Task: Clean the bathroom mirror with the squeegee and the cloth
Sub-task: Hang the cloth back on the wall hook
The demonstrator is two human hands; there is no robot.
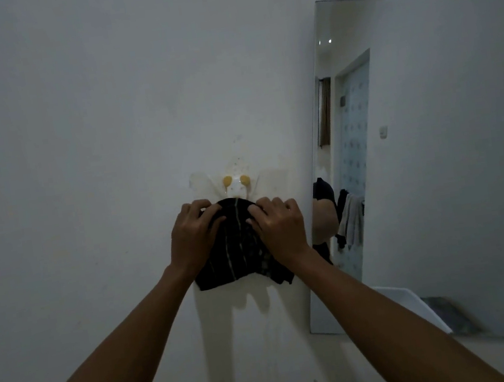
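A dark striped cloth (239, 250) hangs against the white wall from a small white hook with two yellow knobs (236, 185). My left hand (194, 233) grips the cloth's upper left part. My right hand (277, 224) grips its upper right part. The frameless mirror (452, 164) is fixed to the wall just right of my hands and reflects a doorway and hanging towels. No squeegee is in view.
Stains and peeled patches mark the wall (78, 149) around and below the hook. A white basin edge (409, 301) shows at the mirror's lower part.
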